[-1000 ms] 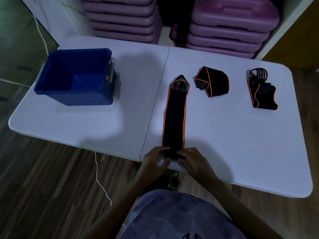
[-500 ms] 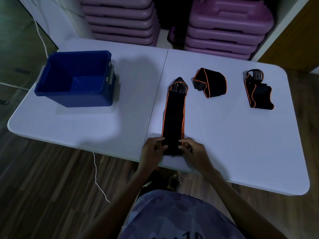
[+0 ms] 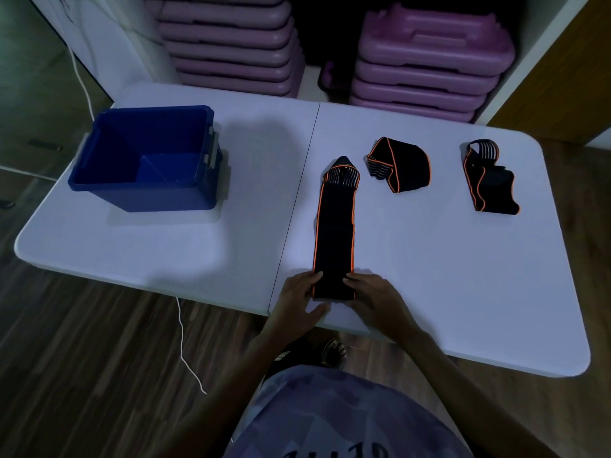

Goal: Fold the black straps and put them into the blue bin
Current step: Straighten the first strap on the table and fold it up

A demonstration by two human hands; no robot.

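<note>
A long black strap with orange edging lies stretched out on the white table, running away from me. My left hand grips its near end from the left and my right hand grips it from the right. Two more black straps lie farther back: a loosely folded one in the middle and a crumpled one to the right. The blue bin stands at the table's left and holds nothing that I can see.
Stacks of purple plastic steps stand behind the table. A white cord hangs off the near edge onto the wooden floor. A seam divides the tabletop between the bin and the straps.
Both hands have slid the strap's near end away from the table's edge, farther onto the table. The strap now lies with its near part doubled over.
</note>
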